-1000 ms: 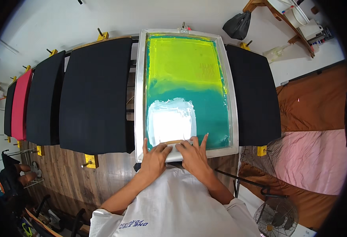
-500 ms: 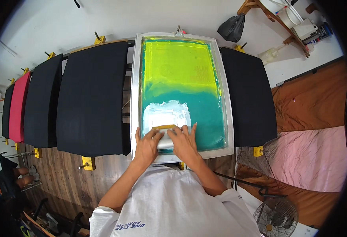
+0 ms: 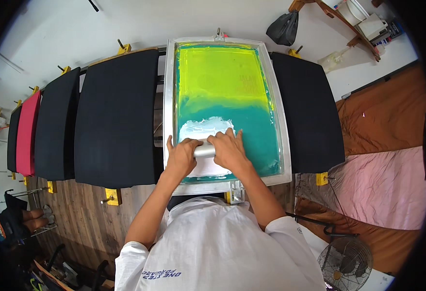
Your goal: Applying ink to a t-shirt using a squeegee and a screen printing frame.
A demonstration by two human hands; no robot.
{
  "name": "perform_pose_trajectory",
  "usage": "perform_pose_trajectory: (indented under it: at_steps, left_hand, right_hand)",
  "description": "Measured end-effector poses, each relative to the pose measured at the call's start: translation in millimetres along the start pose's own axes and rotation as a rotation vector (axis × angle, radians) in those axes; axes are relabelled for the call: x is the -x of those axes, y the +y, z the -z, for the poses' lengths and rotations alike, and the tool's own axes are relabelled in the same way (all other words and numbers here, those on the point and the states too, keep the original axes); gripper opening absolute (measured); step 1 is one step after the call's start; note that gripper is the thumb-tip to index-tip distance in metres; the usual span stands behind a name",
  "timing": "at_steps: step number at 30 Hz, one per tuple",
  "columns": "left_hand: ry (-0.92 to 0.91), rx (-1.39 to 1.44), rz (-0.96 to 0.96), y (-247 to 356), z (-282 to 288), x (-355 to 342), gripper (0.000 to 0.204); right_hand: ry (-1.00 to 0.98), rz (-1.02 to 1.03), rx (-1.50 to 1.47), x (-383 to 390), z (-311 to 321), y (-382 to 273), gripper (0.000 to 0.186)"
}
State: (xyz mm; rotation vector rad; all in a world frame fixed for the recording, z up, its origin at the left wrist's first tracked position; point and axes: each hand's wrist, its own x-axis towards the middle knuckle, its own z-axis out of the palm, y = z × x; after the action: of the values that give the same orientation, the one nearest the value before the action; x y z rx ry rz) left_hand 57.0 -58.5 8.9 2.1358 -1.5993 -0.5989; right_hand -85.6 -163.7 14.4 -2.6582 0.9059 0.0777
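Observation:
A silver-framed printing screen (image 3: 170, 87) lies before me, its mesh yellow-green at the far end and teal at the near end. White ink (image 3: 205, 127) forms a patch on its near left part, ridged along the far edge. On this patch I hold a squeegee with a silver handle (image 3: 204, 151); its blade is hidden beneath. My left hand (image 3: 181, 156) grips the handle's left end, fingers curled over it. My right hand (image 3: 228, 150) wraps its right end, with one finger stretched out over the teal mesh. A paler white strip shows on the near side of the squeegee.
Black-covered boards (image 3: 118, 116) stand in a row to the left, with one pink board (image 3: 28, 133) among them. Another black board (image 3: 310, 111) is on the right. A metal clamp (image 3: 236, 192) sits at the screen's near edge. A fan (image 3: 345, 262) stands at the lower right.
Both hands have pushed the squeegee away from me across the white ink, and the handle now lies farther up the patch. The whole view has shifted slightly.

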Motion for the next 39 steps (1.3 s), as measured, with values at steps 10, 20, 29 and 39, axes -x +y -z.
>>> perform_pose_trajectory:
  at_steps: [10,20,29,39]
  left_hand:
    - [-0.085,-0.005,-0.042,22.7,-28.2,89.6,0.06]
    - [0.012,0.016,-0.026,-1.2,-1.9,-7.3,0.049]
    - [-0.073,0.009,-0.078,20.3,-30.3,96.7,0.056]
    - [-0.121,-0.046,-0.002,-8.5,6.4,-28.0,0.049]
  right_hand:
    - [-0.081,-0.046,-0.056,95.4,-9.6,-24.1,0.053]
    - [-0.004,-0.05,0.011,4.5,7.5,-1.6,0.041]
    - [-0.026,-0.064,-0.045,106.4,-17.6,-29.5,0.054]
    - [-0.1,-0.097,0.031,-22.5,20.8,0.2,0.042]
